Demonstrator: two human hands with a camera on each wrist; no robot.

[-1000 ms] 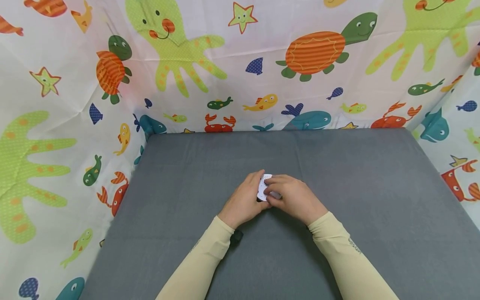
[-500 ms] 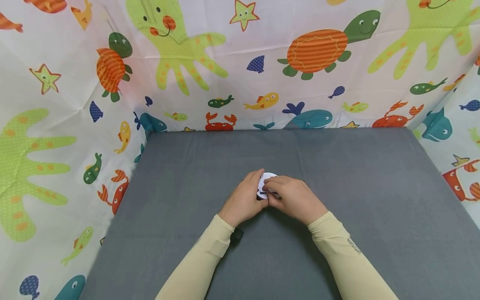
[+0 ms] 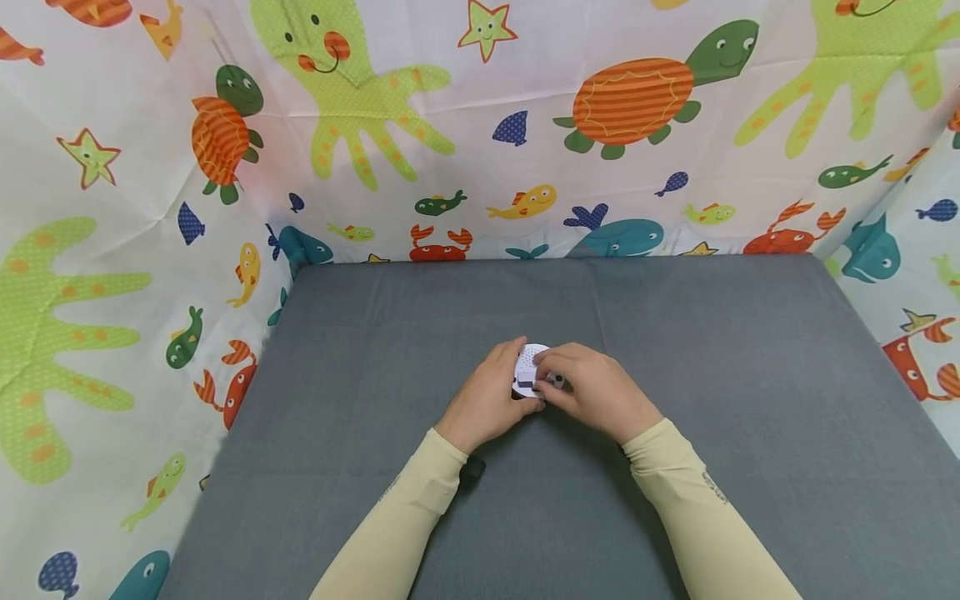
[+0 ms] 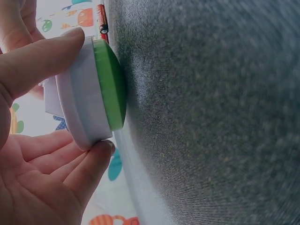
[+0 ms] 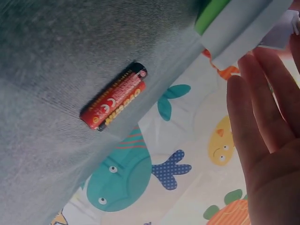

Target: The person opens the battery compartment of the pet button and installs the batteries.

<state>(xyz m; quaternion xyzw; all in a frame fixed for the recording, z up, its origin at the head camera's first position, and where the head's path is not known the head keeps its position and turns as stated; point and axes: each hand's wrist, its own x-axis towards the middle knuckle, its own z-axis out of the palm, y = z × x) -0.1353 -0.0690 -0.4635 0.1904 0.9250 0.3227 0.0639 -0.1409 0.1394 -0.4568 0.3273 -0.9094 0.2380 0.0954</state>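
Note:
A round white push-button device [image 3: 529, 357] with small holes in its back is tilted near the middle of the table. Its green domed side [image 4: 110, 89] faces down, close to the grey cloth. My left hand [image 3: 491, 393] grips the rim between thumb and fingers. From the white back juts a small rectangular battery cover [image 3: 527, 379], raised at an angle. My right hand [image 3: 592, 387] pinches at this cover's right side; the exact contact is partly hidden. Two red and black batteries [image 5: 115, 97] lie side by side on the cloth beside the device.
Grey cloth [image 3: 375, 350] covers the table. A white curtain with sea-animal prints [image 3: 465, 92] rises along the back and both sides. Beside the left wrist is a small black object [image 3: 472, 471].
My right hand has shifted slightly right and its fingers have drawn back from the device, so the raised battery cover shows more. The left hand keeps its grip, nearly still.

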